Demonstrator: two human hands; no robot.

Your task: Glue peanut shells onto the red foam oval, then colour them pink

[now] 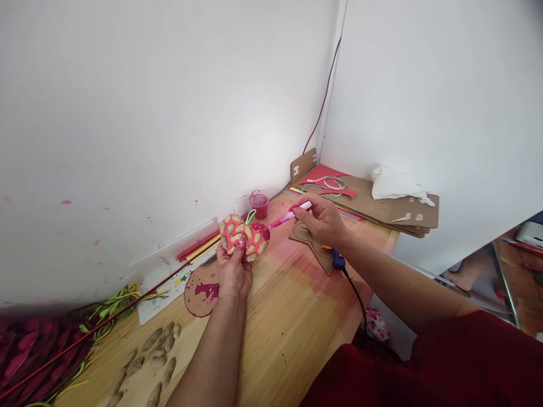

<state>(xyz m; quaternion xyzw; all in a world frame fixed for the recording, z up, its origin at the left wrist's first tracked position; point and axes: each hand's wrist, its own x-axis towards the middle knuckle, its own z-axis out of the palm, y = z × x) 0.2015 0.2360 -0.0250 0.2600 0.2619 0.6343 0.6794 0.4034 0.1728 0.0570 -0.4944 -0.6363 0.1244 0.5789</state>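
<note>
My left hand (236,270) is closed on a red heart-shaped piece (244,237) covered with peanuts in their shells, its thumb across the front. A green cord loop (251,216) rises from its top edge. Magenta paint coats the shells at its right side. Between the fingertips of my right hand (320,217) is a paintbrush (291,215) with a white handle, smeared with magenta. Its tip is at the painted right edge of the heart; whether they touch I cannot tell. Just behind stands a small cup of magenta paint (258,206).
Loose peanuts (156,356) lie at the front left. A paint-stained round cardboard (199,294) is beside my left wrist. A blue-handled tool with a cord (338,260) rests by a cardboard cutout (311,249). Stacked cardboard (373,209) with white tissue (396,183) sits at the back right.
</note>
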